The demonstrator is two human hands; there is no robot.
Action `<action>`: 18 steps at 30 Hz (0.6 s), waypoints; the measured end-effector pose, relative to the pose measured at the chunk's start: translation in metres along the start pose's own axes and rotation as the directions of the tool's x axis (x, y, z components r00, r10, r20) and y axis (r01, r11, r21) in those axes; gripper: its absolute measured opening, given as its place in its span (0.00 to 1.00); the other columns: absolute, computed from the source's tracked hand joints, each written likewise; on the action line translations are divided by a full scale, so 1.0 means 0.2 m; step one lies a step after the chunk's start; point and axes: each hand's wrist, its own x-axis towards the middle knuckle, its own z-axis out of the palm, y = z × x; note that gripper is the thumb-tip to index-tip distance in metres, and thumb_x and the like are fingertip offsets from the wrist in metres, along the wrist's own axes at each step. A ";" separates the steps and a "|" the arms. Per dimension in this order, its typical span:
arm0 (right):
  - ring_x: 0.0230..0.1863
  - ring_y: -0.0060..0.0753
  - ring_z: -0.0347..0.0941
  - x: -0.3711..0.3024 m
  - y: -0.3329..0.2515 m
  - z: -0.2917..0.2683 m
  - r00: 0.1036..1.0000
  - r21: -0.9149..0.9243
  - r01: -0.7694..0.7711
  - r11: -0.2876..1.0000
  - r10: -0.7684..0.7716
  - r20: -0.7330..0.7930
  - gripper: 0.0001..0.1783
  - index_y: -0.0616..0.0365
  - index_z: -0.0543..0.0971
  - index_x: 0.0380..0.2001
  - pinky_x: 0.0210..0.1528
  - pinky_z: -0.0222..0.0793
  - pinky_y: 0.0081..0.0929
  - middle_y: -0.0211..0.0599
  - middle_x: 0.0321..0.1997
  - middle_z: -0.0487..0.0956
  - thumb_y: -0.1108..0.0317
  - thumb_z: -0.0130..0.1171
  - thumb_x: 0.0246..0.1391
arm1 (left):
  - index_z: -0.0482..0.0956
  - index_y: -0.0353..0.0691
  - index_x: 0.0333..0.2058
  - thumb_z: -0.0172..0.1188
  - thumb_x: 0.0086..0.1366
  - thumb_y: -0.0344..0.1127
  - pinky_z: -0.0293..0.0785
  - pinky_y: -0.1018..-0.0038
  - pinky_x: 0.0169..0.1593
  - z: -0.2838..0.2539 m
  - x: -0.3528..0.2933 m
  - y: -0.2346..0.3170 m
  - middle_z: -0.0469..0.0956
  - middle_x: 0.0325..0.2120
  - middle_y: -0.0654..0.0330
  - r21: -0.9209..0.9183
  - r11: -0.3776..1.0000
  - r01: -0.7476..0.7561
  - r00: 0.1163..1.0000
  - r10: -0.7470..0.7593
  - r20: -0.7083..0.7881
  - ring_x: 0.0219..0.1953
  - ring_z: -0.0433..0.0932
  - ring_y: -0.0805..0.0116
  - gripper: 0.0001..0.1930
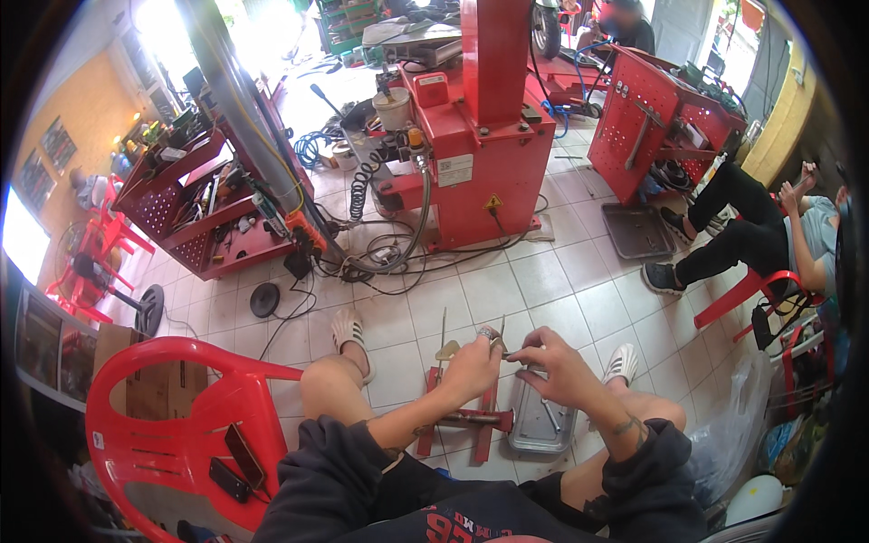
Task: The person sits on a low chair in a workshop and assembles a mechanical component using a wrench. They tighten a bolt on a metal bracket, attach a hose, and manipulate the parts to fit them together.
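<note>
We find the left hand (472,367) curled round a small metal part (490,333), visible at its one o'clock. At its three o'clock, the right hand (556,364) has bent fingers; whether they pinch anything we cannot tell. We note a grey tray (530,433) on the floor at the right hand's six o'clock.

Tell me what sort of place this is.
Probably a vehicle repair workshop: a tyred wheel stands at the back, a perforated red tool cart at the right, and a large red machine near the middle.
</note>
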 end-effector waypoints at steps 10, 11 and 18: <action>0.35 0.41 0.81 0.02 -0.01 -0.03 0.961 -0.059 -0.239 0.969 0.245 0.128 0.16 0.56 0.82 0.41 0.39 0.76 0.32 0.39 0.36 0.83 0.60 0.69 0.51 | 0.73 0.29 0.44 0.49 0.71 0.41 0.72 0.48 0.47 0.00 -0.01 -0.01 0.80 0.34 0.35 -0.037 0.999 -0.011 1.000 0.010 -0.006 0.41 0.78 0.35 0.17; 0.33 0.41 0.81 0.03 -0.01 -0.04 0.953 -0.054 -0.251 0.967 0.256 0.163 0.17 0.57 0.82 0.39 0.38 0.76 0.32 0.39 0.33 0.83 0.58 0.69 0.52 | 0.73 0.29 0.44 0.49 0.71 0.41 0.72 0.48 0.47 0.00 0.00 -0.01 0.80 0.34 0.35 -0.040 0.999 -0.007 1.000 0.007 -0.005 0.41 0.79 0.35 0.17; 0.23 0.45 0.79 0.02 0.00 -0.03 0.909 -0.203 -0.328 0.922 0.367 0.197 0.22 0.57 0.83 0.28 0.30 0.73 0.35 0.41 0.20 0.81 0.46 0.68 0.52 | 0.73 0.28 0.45 0.49 0.71 0.40 0.72 0.48 0.46 -0.02 -0.01 0.00 0.80 0.33 0.35 -0.066 0.998 -0.007 1.000 0.006 -0.010 0.40 0.79 0.35 0.17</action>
